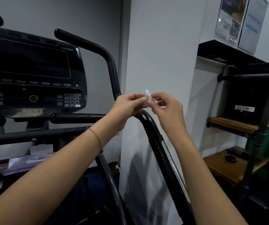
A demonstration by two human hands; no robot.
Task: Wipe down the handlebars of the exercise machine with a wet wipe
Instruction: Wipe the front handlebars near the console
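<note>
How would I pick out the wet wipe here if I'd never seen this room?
From the big black console on the left, look right to the white wall. In front of it, the left hand and right hand meet just above a curved black handlebar. The wet wipe is the small white scrap pinched between them, pale beside the black bars.

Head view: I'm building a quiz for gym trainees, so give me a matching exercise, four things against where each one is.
Things:
1 wet wipe
2 bracelet
3 console
4 QR-code sign

Places:
a on the black shelf, upper right
b pinched between the left hand and the right hand
c round a wrist
d far left of both hands

Pairs: 1-b; 2-c; 3-d; 4-a
</note>
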